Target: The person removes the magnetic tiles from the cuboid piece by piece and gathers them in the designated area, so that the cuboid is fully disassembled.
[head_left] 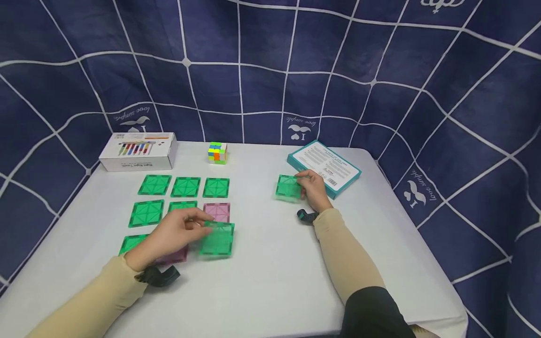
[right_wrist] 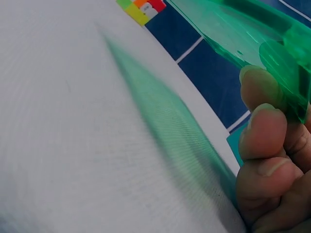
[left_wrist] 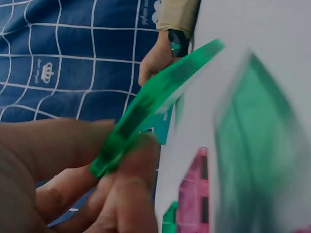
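Note:
My left hand [head_left: 177, 230] pinches a clear green square tile [head_left: 217, 239] by its left edge, tilted over the white table; a green tint falls on the cloth in the left wrist view. Farther right, my right hand [head_left: 314, 188] pinches another green square tile [head_left: 288, 187] at its right side, likewise raised, with a green tint beneath. Left of centre lie rows of flat tiles, mostly green like the corner tile [head_left: 154, 185]. A pink tile [head_left: 217, 212] ends the middle row, and a second pink tile [head_left: 175, 256] is partly hidden under my left wrist.
At the back stand a white box [head_left: 137, 151] with colored pictures and a small puzzle cube [head_left: 217, 153]. A teal-edged flat box [head_left: 325, 166] lies just beyond my right hand. Blue checked cloth [head_left: 262, 84] hangs behind the white table [head_left: 270, 291].

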